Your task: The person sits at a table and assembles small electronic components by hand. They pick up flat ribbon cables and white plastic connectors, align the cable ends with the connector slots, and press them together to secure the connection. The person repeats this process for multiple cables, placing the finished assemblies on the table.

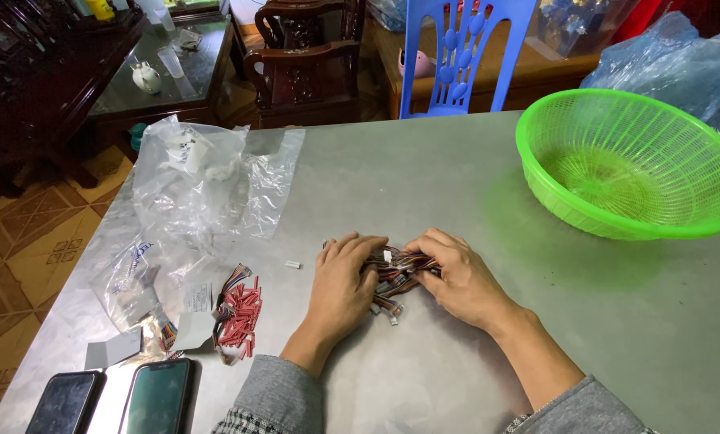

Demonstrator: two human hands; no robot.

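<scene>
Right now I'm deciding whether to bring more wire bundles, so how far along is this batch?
Early, it seems. Both the left hand and right hand grip one bundle of wires on the grey table. A second bundle with red connectors lies untouched beside the opened clear bags. The green basket holds nothing yet.

Basket (633, 161): bright green mesh. Chair (464, 52): blue. Connector pile (242, 313): red. Table (424, 177): plain grey. Sleeves (284, 398): grey.

Two bare forearms in grey sleeves reach forward, the left hand (342, 277) lying palm down with fingers curled, the right hand (454, 277) beside it, fingers bent inward.
</scene>
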